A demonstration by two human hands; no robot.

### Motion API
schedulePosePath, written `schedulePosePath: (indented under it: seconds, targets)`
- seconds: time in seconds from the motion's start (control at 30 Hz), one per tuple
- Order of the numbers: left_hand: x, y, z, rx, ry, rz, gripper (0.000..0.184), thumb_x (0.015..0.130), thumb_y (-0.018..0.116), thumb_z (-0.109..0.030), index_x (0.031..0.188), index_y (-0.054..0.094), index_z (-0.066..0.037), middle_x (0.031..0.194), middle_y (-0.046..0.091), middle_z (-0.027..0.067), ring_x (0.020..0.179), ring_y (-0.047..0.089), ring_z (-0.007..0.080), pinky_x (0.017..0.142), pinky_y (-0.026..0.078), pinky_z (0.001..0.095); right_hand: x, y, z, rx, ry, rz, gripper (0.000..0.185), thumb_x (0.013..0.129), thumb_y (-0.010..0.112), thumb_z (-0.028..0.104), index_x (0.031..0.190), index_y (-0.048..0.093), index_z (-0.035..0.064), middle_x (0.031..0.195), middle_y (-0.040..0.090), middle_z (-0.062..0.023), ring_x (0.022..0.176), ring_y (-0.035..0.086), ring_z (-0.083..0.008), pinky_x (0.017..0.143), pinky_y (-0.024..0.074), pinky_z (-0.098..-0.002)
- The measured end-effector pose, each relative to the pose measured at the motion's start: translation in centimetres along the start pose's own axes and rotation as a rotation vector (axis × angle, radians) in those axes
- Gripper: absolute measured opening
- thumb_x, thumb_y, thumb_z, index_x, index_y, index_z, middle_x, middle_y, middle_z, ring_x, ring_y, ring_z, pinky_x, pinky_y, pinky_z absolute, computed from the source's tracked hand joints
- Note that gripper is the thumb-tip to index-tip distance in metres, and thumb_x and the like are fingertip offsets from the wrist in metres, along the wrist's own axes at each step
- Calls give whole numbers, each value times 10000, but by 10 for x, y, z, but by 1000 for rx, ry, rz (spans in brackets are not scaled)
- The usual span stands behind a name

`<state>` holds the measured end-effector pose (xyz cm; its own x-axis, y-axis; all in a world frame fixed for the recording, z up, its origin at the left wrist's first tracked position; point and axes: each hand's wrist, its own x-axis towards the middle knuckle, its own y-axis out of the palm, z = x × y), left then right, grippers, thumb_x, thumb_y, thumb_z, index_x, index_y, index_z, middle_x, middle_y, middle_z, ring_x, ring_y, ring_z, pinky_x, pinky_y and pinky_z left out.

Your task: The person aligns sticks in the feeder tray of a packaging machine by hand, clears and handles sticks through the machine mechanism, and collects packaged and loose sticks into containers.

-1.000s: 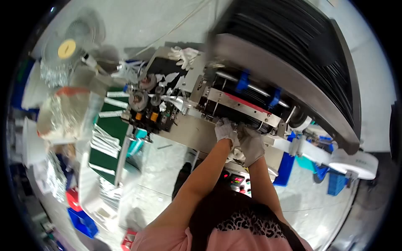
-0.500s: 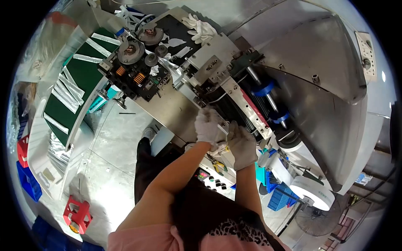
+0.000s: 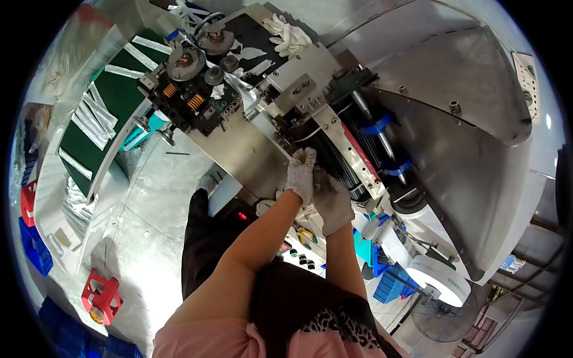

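Observation:
My left hand [image 3: 301,174], in a white glove, is at the near end of the machine's roller section, its fingers curled closed. Close beside it on the right is my right hand [image 3: 332,204], in a greyish-white glove, with bent fingers near the black rollers [image 3: 335,156]. Whatever sits between the fingers is hidden by the gloves. A bare metal plate [image 3: 253,156] lies to the left of my hands. Beyond them is a metal frame rail [image 3: 352,146] with a red strip.
On the left, silver packets [image 3: 89,119] lie on a green conveyor belt [image 3: 122,95]. Spare gloves [image 3: 287,36] rest on the machine's far end. Pliers [image 3: 305,236] lie below my hands. A white roll [image 3: 434,279] stands at right, a red stool [image 3: 101,296] on the floor.
My hands have drawn closer together, the left moving slightly right and up. A small pale piece that showed between them earlier is no longer visible. The whole view has shifted slightly.

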<state>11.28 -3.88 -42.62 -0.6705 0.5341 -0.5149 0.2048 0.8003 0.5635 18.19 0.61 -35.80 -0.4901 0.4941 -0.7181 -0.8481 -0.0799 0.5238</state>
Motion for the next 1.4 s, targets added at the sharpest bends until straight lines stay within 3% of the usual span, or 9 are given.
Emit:
schedulePosePath:
  seconds: [0.43, 0.5, 0.63, 0.77, 0.97, 1.03, 1.23, 1.33, 1.4]
  targets:
    - [-3, 12, 4, 365, 713, -67, 252, 893, 545, -229, 1020, 483, -21, 881, 572, 50, 819, 538, 123, 744, 434, 228, 23, -5, -3, -74, 24, -75, 150, 857, 447, 145, 890, 546, 37, 930, 583, -87, 860, 544, -201, 801, 451, -321]
    - [-5, 23, -4, -46, 172, -93, 229, 898, 535, -217, 1021, 479, -32, 845, 567, 37, 747, 530, 91, 662, 442, 212, 24, -3, -4, -229, -80, -107, 157, 869, 434, 148, 894, 547, 43, 890, 576, -70, 820, 535, -181, 793, 449, -300]
    - [-13, 28, -1, -69, 115, -149, 224, 890, 548, -199, 1025, 475, -36, 835, 558, 28, 691, 521, 79, 597, 444, 216, 23, -2, 0, -212, -34, -116, 147, 876, 432, 139, 898, 547, 51, 835, 566, -49, 769, 527, -163, 753, 451, -277]
    - [-17, 19, -12, 251, 204, -40, 353, 930, 405, -187, 1245, 427, -27, 1032, 538, 91, 973, 515, 223, 959, 345, 318, 40, -21, -4, -71, -6, -57, 171, 860, 457, 158, 918, 581, 57, 904, 612, -86, 854, 579, -230, 819, 472, -351]
    - [15, -3, 21, 1004, 1196, -35, 150, 871, 529, -53, 997, 468, 1, 882, 540, 43, 787, 510, 88, 688, 444, 210, 14, 3, -23, 29, -116, -102, 142, 859, 502, 186, 862, 574, 63, 836, 599, -57, 797, 569, -193, 787, 481, -328]
    - [8, 12, 18, -347, 338, 79, 101, 874, 487, -8, 971, 477, 17, 882, 539, 41, 797, 515, 88, 690, 448, 223, 10, 8, -25, 29, -147, -114, 129, 851, 540, 189, 810, 562, 69, 770, 580, -36, 742, 555, -159, 748, 488, -294]
    - [0, 14, 8, -288, 267, 45, 126, 853, 517, 14, 976, 508, -10, 834, 562, 20, 705, 523, 75, 602, 463, 210, 32, -25, -27, 119, -176, -108, 190, 863, 510, 229, 945, 585, 74, 929, 614, -71, 876, 579, -206, 845, 471, -347]
    - [0, 6, 13, -286, 188, 86, 122, 853, 540, -25, 973, 525, -37, 868, 576, 7, 772, 535, 63, 644, 456, 189, 42, -44, -30, 187, -79, 408, 179, 867, 510, 240, 899, 587, 81, 877, 612, -54, 823, 577, -189, 797, 484, -328]
    - [5, 0, 16, -214, 223, 138, 107, 858, 553, -65, 964, 540, -61, 905, 585, -8, 847, 554, 61, 701, 457, 181, 33, -21, -32, 114, -170, -100, 160, 866, 518, 235, 820, 577, 93, 759, 586, -23, 695, 544, -151, 687, 485, -286]
